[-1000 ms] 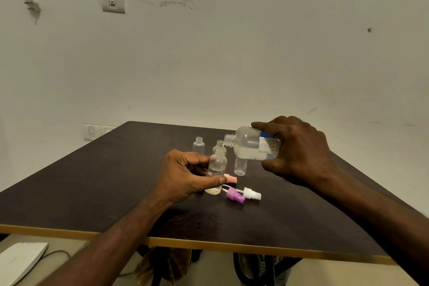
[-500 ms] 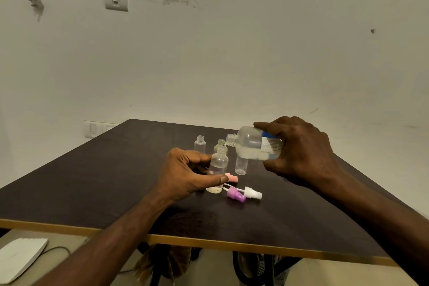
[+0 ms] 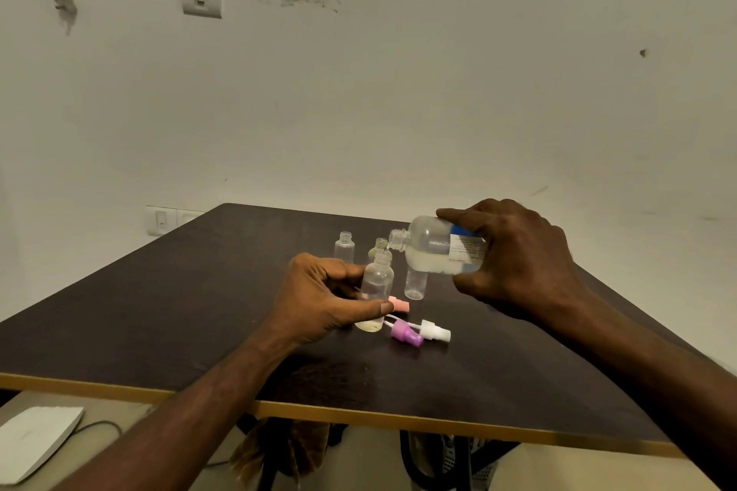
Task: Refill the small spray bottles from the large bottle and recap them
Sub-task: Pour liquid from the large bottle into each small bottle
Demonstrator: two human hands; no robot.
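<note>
At mid-frame the right hand (image 3: 514,255) grips the tipped large bottle (image 3: 434,247), its mouth just over the small bottle (image 3: 377,283) pinched upright on the worktop (image 3: 159,311) by the left hand (image 3: 319,299). The narrow neck could easily be missed; tipping further would likely spill liquid onto the loose caps (image 3: 418,333).

Large clear plastic bottle with blue-and-white label (image 3: 438,249): tipped a little further, its open neck now just above the mouth of the small clear round-shouldered spray bottle (image 3: 377,283).
Right hand (image 3: 514,255): slightly higher than before.
</note>
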